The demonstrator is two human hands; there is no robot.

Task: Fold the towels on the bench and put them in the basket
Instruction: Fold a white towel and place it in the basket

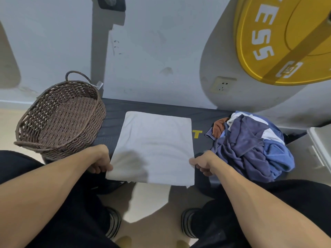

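A white towel point(155, 147) lies flat across the middle of the black bench point(202, 120), its near edge hanging a little over the front. My left hand point(100, 161) pinches the towel's near left edge. Its near right edge is pinched by my right hand point(204, 164). A brown woven basket point(60, 119) with nothing in it stands on the bench's left end. On the right end sits a crumpled heap of towels point(250, 145) in dark blue, light blue, white and orange.
A grey wall with a socket point(222, 85) runs behind the bench. A yellow weight plate point(279, 38) hangs at the upper right. A white bin edge point(320, 142) is at the far right. My legs and shoes stand on the beige floor below.
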